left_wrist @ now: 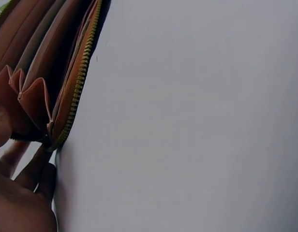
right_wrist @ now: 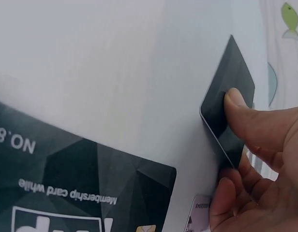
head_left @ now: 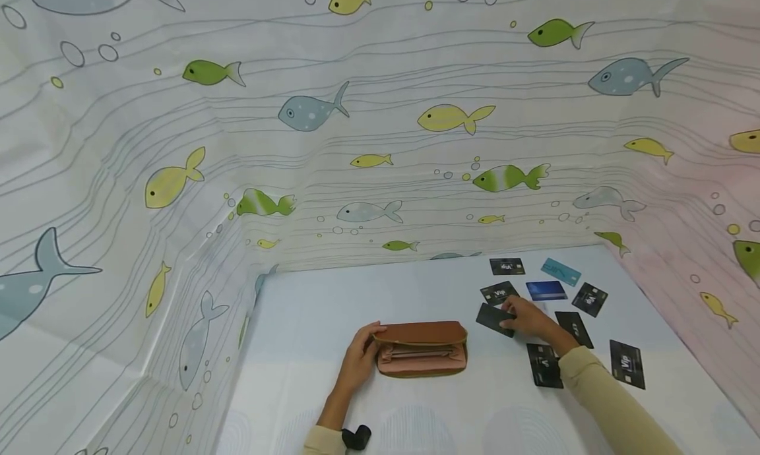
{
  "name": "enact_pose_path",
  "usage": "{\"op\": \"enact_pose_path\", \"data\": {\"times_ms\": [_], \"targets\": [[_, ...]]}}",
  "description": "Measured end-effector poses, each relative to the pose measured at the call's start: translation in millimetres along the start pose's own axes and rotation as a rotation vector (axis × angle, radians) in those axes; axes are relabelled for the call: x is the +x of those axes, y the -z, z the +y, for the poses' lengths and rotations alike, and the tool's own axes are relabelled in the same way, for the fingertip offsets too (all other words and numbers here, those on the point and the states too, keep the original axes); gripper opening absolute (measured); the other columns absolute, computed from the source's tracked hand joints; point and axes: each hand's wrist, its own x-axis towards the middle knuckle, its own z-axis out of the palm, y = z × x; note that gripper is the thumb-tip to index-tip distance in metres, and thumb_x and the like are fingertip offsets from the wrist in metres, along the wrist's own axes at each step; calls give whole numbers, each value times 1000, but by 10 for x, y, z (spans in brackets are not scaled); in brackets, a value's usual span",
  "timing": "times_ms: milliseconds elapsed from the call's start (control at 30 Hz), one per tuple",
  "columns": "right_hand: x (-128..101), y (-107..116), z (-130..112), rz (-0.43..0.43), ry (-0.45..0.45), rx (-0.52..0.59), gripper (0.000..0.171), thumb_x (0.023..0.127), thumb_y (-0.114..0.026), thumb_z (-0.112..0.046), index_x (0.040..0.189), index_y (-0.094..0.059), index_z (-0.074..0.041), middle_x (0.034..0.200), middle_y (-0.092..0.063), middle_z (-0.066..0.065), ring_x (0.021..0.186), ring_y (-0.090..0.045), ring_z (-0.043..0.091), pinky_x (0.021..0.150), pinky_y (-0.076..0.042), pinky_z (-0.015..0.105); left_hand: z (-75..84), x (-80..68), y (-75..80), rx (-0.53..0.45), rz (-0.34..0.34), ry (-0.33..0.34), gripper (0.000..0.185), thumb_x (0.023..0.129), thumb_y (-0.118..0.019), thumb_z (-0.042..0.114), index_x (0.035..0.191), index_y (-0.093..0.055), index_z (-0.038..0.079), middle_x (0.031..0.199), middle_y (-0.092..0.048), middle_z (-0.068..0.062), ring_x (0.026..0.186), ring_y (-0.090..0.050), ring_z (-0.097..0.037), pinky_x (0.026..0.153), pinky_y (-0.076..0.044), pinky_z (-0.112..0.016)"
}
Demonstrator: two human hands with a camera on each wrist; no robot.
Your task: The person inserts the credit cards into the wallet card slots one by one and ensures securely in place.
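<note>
Your left hand (head_left: 358, 361) grips the open wallet's (head_left: 423, 349) left end, your right hand (head_left: 528, 316) pinches one black card (head_left: 494, 319); seemingly none filed, eight more cards (head_left: 626, 363) lie right

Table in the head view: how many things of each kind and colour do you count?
Black cards: 7 (one pinched by the right hand)
Dark blue card: 1
Teal card: 1
Brown wallet: 1 (held by the left hand)
Total: 10
</note>
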Motion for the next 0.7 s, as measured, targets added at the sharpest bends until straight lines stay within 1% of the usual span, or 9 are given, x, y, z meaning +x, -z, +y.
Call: {"op": "enact_pose_path", "data": {"times_ms": [67, 167, 267, 300, 400, 500, 567, 633, 700], "targets": [[-10, 6, 0, -3, -11, 19, 38, 89, -75, -14, 118, -56, 2, 111, -63, 23, 97, -61, 30, 82, -53, 46, 16, -11, -15, -13, 1, 26, 30, 102, -54, 6, 128, -63, 19, 143, -57, -10, 137, -50, -34, 113, -41, -52], [-14, 14, 4, -4, -20, 40, 37, 89, -74, -13, 118, -57, 3, 106, -62, 20, 91, -59, 27, 77, -52, 42, 51, -32, -37, -39, 0, 78, 30, 103, -54, 9, 130, -63, 18, 145, -56, -8, 140, -47, -32, 116, -37, -52], [3, 15, 20, 0, -12, 43, 37, 89, -75, -14, 117, -57, 2, 103, -61, 17, 89, -57, 26, 75, -51, 40, 86, -49, -60, -81, 0, 116, 30, 104, -53, 14, 134, -57, 14, 148, -53, -10, 140, -48, -33, 116, -37, -52], [11, 13, 29, 1, -7, 43, 36, 89, -75, -14, 117, -57, 2, 103, -61, 17, 89, -57, 25, 75, -51, 40, 95, -53, -68, -112, 2, 130, 29, 104, -54, 16, 133, -54, 12, 149, -53, -11, 139, -48, -33, 116, -37, -52], [33, 8, 57, 2, 6, 46, 35, 89, -75, -14, 116, -58, 2, 102, -61, 17, 89, -57, 25, 75, -51, 40, 116, -65, -97, -215, 16, 178, 27, 103, -57, 21, 122, -46, 4, 149, -52, -14, 137, -51, -35, 115, -38, -51], [42, 9, 79, 2, 13, 51, 34, 89, -75, -14, 115, -58, 2, 101, -61, 17, 88, -57, 25, 74, -50, 39, 120, -78, -132, -267, 44, 188, 27, 101, -60, 19, 103, -40, 0, 147, -53, -17, 136, -51, -35, 114, -39, -51], [42, 9, 89, 3, 25, 53, 34, 89, -74, -14, 114, -57, 2, 100, -61, 17, 86, -56, 25, 73, -50, 38, 129, -85, -150, -252, 66, 177, 26, 100, -62, 17, 95, -43, 0, 146, -54, -18, 137, -51, -36, 113, -40, -52], [37, 6, 95, 5, 31, 56, 33, 90, -74, -13, 114, -57, 2, 98, -61, 16, 85, -56, 25, 72, -49, 37, 163, -86, -153, -224, 73, 171, 21, 100, -61, 14, 90, -50, 0, 146, -53, -19, 138, -48, -37, 114, -39, -54], [30, -3, 93, 2, 36, 62, 33, 90, -74, -13, 114, -57, 3, 98, -60, 16, 85, -55, 25, 72, -48, 37, 288, -99, -110, -203, 71, 181, 17, 99, -61, 13, 87, -58, 2, 146, -54, -19, 139, -47, -38, 114, -38, -54]]}}
